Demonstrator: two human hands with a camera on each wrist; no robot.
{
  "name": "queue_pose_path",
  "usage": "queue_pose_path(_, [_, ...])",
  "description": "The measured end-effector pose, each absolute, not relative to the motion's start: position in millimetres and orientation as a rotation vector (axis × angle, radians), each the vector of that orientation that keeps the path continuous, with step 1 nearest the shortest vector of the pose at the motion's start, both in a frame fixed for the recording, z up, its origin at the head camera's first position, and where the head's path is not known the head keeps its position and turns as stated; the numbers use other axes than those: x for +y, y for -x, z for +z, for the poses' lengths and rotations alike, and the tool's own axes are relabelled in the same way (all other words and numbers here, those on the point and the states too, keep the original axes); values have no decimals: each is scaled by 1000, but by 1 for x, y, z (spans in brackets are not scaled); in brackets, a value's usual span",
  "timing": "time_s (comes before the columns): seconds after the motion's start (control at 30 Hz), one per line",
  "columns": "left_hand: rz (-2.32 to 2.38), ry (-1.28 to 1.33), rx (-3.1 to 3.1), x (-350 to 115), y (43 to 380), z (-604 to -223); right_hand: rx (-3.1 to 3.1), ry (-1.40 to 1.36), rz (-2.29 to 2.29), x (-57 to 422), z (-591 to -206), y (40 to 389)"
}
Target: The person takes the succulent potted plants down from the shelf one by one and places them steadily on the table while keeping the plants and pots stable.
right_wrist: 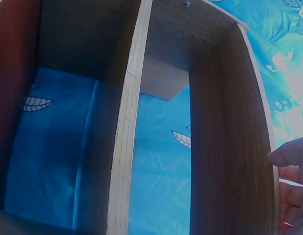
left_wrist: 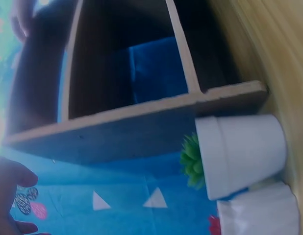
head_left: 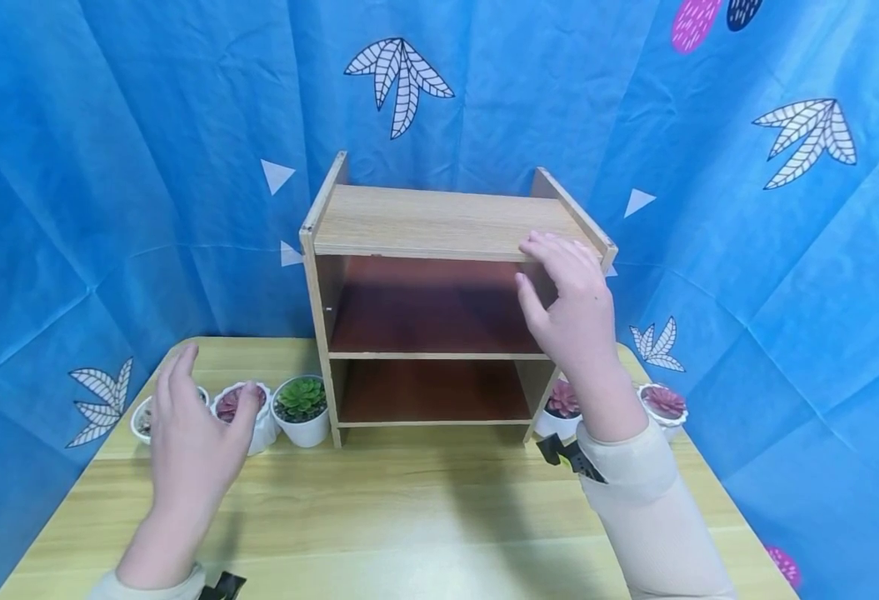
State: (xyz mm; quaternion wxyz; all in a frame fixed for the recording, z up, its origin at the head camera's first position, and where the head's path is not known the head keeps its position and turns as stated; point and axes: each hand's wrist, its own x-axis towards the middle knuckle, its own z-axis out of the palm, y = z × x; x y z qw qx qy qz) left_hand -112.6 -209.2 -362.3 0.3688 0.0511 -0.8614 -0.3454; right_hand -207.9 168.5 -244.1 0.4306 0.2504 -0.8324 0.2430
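A wooden shelf unit (head_left: 424,356) stands upright on the table, its open compartments facing me. My right hand (head_left: 574,312) is at the right front end of its top board (head_left: 439,218). The thumb and fingers are spread apart around the board's front edge; I cannot tell whether they touch it. The right wrist view shows that hand (right_wrist: 293,181) beside the board (right_wrist: 235,137). My left hand (head_left: 195,425) hovers left of the unit with nothing in it, thumb apart from the fingers. Behind it stands a white pot with a reddish succulent (head_left: 262,425).
A white pot with a green succulent (head_left: 306,429) stands close against the unit's left side. Another pot (head_left: 142,421) is partly hidden behind my left hand. Two pots with pink succulents (head_left: 559,423) stand on the right. Blue patterned cloth (head_left: 184,167) hangs around the table (head_left: 379,517).
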Motion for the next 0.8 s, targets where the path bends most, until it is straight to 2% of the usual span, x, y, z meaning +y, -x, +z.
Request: queue_pose_path(0.8, [-775,247,-2201,-153,120,-341,-2062,-657,602,170,-247,210])
